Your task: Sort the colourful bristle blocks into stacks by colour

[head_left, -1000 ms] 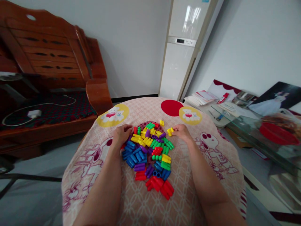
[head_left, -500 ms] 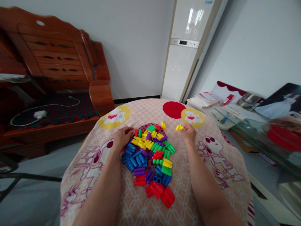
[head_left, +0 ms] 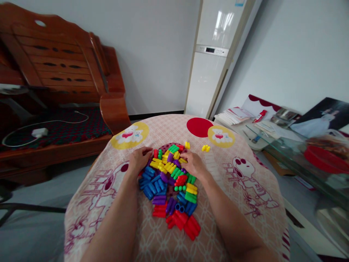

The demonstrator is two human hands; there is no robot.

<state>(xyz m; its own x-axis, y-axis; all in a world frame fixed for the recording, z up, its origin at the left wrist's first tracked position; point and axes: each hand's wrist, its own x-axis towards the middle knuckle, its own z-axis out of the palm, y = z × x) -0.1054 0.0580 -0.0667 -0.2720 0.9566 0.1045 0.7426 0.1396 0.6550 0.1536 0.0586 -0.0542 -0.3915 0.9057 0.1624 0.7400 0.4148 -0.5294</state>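
A heap of colourful plastic peg blocks [head_left: 170,185] in red, blue, yellow, green and purple lies on a dark pegboard [head_left: 167,147] on the cloth-covered table [head_left: 245,182]. My left hand [head_left: 139,159] rests curled at the heap's left edge, fingers bent over the board's rim. My right hand [head_left: 193,164] lies on the heap's right side, fingers closed down onto yellow and purple blocks. A loose yellow block [head_left: 205,148] lies alone on the cloth to the right. Another single yellow block [head_left: 187,145] sits at the board's far edge.
A wooden bench [head_left: 68,91] with a white charger and cable [head_left: 39,132] stands at left. A tall white air conditioner [head_left: 211,58] is behind the table. At right sit a glass table [head_left: 300,153], papers [head_left: 234,114] and a red bowl [head_left: 325,159].
My right hand carried a yellow block out to the right, left it on the cloth, and came back onto the heap. My left hand stayed put.
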